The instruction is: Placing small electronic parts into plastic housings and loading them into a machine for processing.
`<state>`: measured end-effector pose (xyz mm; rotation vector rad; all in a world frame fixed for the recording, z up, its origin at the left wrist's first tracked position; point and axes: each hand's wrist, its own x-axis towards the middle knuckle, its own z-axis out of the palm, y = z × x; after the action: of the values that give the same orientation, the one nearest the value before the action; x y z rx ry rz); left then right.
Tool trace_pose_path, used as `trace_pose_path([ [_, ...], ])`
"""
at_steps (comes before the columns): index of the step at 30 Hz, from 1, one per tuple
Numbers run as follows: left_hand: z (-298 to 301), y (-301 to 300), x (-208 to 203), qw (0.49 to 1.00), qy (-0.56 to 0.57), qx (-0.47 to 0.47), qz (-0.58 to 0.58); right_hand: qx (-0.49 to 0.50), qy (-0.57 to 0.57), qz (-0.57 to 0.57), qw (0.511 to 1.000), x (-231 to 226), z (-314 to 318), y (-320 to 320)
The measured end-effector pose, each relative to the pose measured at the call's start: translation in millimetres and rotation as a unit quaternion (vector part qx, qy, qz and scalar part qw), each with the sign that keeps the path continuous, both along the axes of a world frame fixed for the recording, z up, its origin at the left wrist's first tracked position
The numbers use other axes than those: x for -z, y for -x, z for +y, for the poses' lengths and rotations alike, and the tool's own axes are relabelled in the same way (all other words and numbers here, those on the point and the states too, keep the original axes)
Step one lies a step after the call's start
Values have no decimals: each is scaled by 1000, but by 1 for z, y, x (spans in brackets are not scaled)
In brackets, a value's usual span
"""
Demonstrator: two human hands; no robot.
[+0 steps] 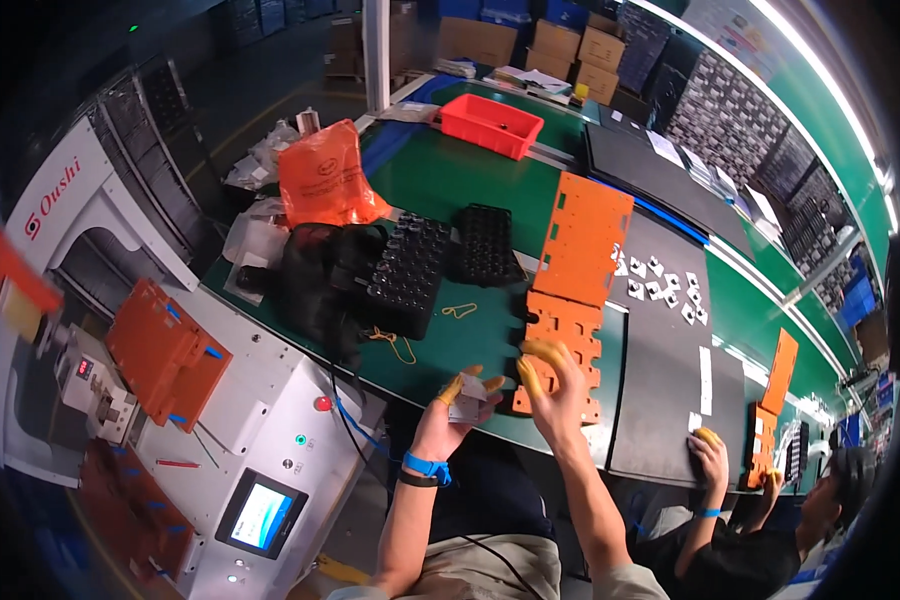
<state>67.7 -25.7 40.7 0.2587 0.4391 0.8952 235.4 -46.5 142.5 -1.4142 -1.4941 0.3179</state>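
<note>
My left hand, with yellow covers on its fingertips, is closed around small flat grey-white pieces at the bench's front edge. Just to its right, my right hand hangs over the lower orange plate, which is full of cut-outs. Its yellow-covered thumb and fingers are curved, slightly blurred, with a small gap between them; I see nothing in them. Above lies another orange plate, end to end with the lower one.
Left of the plates are black compartment trays, yellow bands and an orange bag. A white machine with a screen stands at left. Small white pieces lie on the black mat; a co-worker's hand touches it.
</note>
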Motion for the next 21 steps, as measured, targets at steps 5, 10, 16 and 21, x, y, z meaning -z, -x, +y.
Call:
trace_pose_path([
  [5,5,25,3,993,-63,-46,90,-54,23,47,997,-2,147,52],
  [10,5,40,2,987,-105,-63,101,15,18,-154,988,23,250,69],
  [16,4,58,12,986,-92,-111,84,34,23,-230,972,24,278,91],
  [21,10,54,21,992,-64,-100,41,64,28,-217,974,10,282,80],
])
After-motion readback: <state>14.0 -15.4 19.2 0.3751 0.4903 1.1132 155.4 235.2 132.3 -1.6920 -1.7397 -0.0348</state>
